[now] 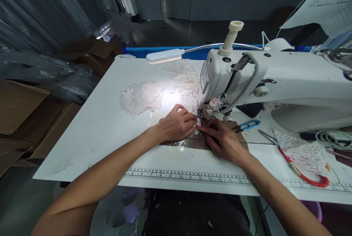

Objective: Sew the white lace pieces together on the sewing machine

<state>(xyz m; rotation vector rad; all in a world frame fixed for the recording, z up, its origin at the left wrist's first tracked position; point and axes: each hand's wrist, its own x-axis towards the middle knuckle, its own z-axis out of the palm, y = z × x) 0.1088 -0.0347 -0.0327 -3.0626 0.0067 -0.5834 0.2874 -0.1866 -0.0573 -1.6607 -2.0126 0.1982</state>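
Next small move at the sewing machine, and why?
Probably ease the white lace slightly forward, guiding lightly: the left hand lies over it, the right hand's fingertips are at its near end, and both sit close beside the sewing machine's needle area.

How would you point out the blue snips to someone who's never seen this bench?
Find the white sewing machine on the table. Left of its upright end, just beside the person's right hand, lie the small snips. Their blue handle sets them apart from the larger, red-handled scissors farther right.
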